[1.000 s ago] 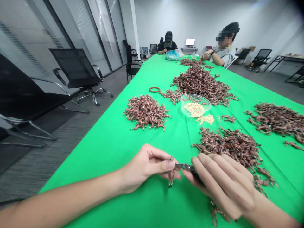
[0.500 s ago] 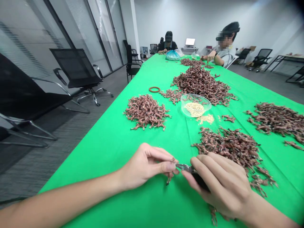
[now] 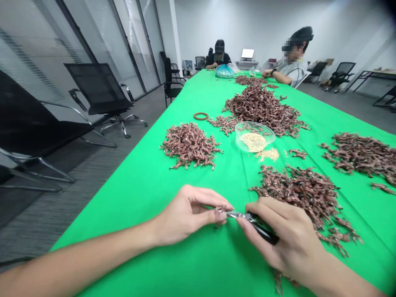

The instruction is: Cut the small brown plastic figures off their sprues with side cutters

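Note:
Between thumb and fingers, my left hand pinches a small brown figurine, mostly hidden by the fingertips. My right hand is closed around black-handled pliers, whose metal tips point left and meet the figurine at my left fingertips. Just beyond my right hand lies a pile of brown figurines. Another pile sits beyond my left hand. A clear round bowl holds small pale beige bits, and more of these bits lie beside it.
A large figurine heap stands mid-table, with another pile at right. A brown ring and a blue bag lie on the green cloth. People sit at the far end and far right; chairs stand left.
My right hand has turned, showing more of the pliers' black handle. The figurine has shifted in my left fingertips, its hanging part now less visible. The person at right has lowered a hand.

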`<state>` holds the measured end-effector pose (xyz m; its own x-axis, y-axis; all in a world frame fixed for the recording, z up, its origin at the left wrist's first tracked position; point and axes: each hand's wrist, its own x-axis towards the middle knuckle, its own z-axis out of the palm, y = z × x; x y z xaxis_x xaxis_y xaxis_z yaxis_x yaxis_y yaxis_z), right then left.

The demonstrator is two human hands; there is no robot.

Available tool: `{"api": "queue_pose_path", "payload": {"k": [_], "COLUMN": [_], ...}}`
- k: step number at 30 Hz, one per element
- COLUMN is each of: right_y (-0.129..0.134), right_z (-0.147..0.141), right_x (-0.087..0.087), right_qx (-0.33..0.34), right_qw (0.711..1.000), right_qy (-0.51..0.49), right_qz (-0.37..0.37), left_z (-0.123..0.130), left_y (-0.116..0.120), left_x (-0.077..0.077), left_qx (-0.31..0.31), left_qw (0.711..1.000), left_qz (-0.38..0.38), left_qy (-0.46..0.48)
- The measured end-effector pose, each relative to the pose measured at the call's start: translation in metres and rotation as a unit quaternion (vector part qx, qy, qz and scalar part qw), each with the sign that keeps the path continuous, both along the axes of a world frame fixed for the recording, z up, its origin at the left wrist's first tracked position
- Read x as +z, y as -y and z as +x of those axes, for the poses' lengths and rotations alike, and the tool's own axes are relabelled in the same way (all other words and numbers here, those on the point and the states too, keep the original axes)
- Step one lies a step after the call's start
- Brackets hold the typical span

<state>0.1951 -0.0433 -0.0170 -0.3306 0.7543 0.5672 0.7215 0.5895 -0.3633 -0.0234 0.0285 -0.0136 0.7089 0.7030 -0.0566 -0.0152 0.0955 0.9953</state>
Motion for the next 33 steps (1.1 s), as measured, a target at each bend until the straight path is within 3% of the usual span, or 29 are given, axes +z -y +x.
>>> {"api": "queue_pose_path", "payload": {"k": [13, 21, 33], "right_y": [-0.0050, -0.0050, -0.0027], "right_z": [0.0034, 0.0044, 0.0026], "right_x": [-0.0048, -0.0038, -0.0021], "right_qx": [0.005, 0.011, -0.011], "right_qw": [1.000, 0.992, 0.987], "right_qy": [-0.007, 0.059, 0.076], "right_qz": [-0.003, 0.112, 0.138], "left_z": [0.0008, 0.0015, 0.0016], "left_y": [-0.0009, 0.0003, 0.0017], "left_x": [-0.0044, -0.0049, -0.0045], "left_qx": [0.020, 0.033, 0.035], "left_qw": [0.999, 0.998, 0.998], "left_qz": [-0.032, -0.049, -0.044], "left_qy": [0.015, 0.024, 0.028]}}
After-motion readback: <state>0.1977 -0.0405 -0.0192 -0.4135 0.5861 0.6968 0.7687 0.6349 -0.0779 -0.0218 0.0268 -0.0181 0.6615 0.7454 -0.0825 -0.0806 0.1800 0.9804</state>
